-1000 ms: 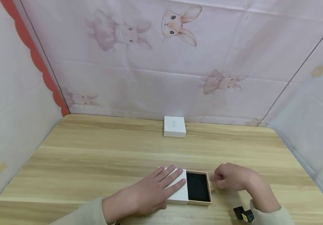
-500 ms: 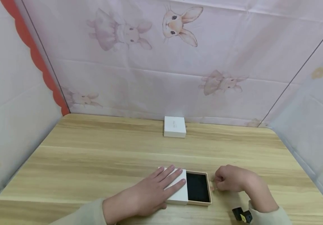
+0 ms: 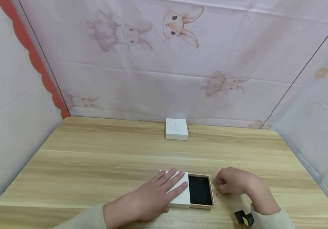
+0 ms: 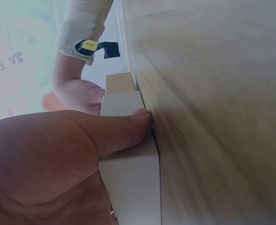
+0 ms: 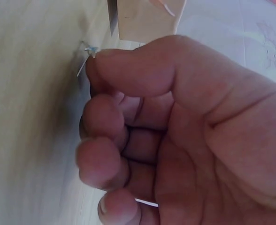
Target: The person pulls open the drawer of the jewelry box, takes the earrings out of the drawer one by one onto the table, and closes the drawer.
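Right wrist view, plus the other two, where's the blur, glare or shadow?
Head view: mostly even light, a soft shadow on the pale wooden tabletop near the right hand; left wrist view: upper left washed out, tabletop grain smeared; right wrist view: tabletop blurred, the small silvery, bluish piece that hand pinches too soft to identify.

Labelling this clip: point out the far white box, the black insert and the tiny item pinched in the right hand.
far white box (image 3: 176,128), head view, top face
black insert (image 3: 200,190), head view, middle
tiny item (image 5: 91,50), right wrist view, shiny end
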The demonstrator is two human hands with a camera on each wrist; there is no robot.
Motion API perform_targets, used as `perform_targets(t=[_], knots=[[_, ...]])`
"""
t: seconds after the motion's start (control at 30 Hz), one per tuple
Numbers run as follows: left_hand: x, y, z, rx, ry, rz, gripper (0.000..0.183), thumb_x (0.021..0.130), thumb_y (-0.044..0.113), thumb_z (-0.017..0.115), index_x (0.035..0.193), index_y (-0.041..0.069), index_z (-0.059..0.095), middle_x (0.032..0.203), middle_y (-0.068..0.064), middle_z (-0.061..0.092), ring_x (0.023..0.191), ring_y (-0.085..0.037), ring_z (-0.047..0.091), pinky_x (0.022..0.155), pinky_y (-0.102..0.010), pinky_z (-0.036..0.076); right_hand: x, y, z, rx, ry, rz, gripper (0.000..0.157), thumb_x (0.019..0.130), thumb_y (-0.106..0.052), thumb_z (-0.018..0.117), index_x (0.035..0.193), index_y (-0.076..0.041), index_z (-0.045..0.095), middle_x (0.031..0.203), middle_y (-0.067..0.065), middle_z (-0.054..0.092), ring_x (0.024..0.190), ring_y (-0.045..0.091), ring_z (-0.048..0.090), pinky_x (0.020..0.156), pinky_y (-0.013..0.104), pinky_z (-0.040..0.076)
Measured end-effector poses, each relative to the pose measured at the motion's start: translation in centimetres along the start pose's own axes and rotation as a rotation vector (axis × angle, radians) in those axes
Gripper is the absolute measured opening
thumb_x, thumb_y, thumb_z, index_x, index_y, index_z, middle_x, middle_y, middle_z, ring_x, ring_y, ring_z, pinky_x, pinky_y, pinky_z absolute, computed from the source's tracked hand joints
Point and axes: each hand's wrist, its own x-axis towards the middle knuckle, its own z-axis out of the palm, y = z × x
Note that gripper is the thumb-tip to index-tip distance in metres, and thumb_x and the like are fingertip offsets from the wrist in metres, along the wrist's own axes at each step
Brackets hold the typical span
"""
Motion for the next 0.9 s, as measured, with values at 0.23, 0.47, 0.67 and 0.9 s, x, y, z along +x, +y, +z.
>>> perform_targets(t=[0.23, 0.47, 0.67, 0.9], knots=[[0.05, -0.08, -0.09, -0.006, -0.009, 0.003, 0.088, 0.095, 0.041, 0.065, 0.162, 0.020, 0.012, 0.169, -0.010, 0.005, 0.154, -0.030, 0.012, 0.122, -0.047, 0.025, -0.05, -0.13, -0.11, 0.006, -0.008, -0.008, 0.038, 0.092, -0.009, 0.066, 0.063, -0.019, 0.044, 0.058, -0.008, 0.035, 0.053, 0.009, 0.031, 0.052, 0.022, 0.029], [0.15, -0.18, -0.26, -0.007, -0.013, 0.008, 0.088, 0.095, 0.042, 0.064, 0.162, 0.020, 0.011, 0.169, -0.009, 0.005, 0.154, -0.030, 0.012, 0.122, -0.046, 0.025, -0.25, -0.26, -0.34, 0.006, 0.004, 0.019, 0.034, 0.091, -0.008, 0.068, 0.064, -0.018, 0.049, 0.060, -0.008, 0.039, 0.054, 0.009, 0.035, 0.053, 0.023, 0.030], [0.02, -0.14, -0.40, 0.017, -0.006, 0.018, 0.086, 0.096, 0.043, 0.063, 0.162, 0.019, 0.013, 0.168, -0.010, 0.007, 0.154, -0.030, 0.014, 0.121, -0.046, 0.027, -0.44, -0.24, -0.55, 0.001, 0.021, 0.004, 0.026, 0.089, -0.006, 0.067, 0.068, -0.018, 0.056, 0.062, -0.009, 0.045, 0.056, 0.008, 0.040, 0.054, 0.023, 0.033], [-0.04, -0.16, -0.37, -0.003, -0.011, 0.010, 0.086, 0.096, 0.042, 0.063, 0.162, 0.020, 0.012, 0.169, -0.009, 0.006, 0.154, -0.029, 0.013, 0.121, -0.046, 0.026, -0.42, -0.51, -0.63, 0.005, 0.043, -0.094, 0.016, 0.088, -0.014, 0.070, 0.078, -0.021, 0.060, 0.066, -0.011, 0.048, 0.060, 0.004, 0.044, 0.055, 0.022, 0.038]])
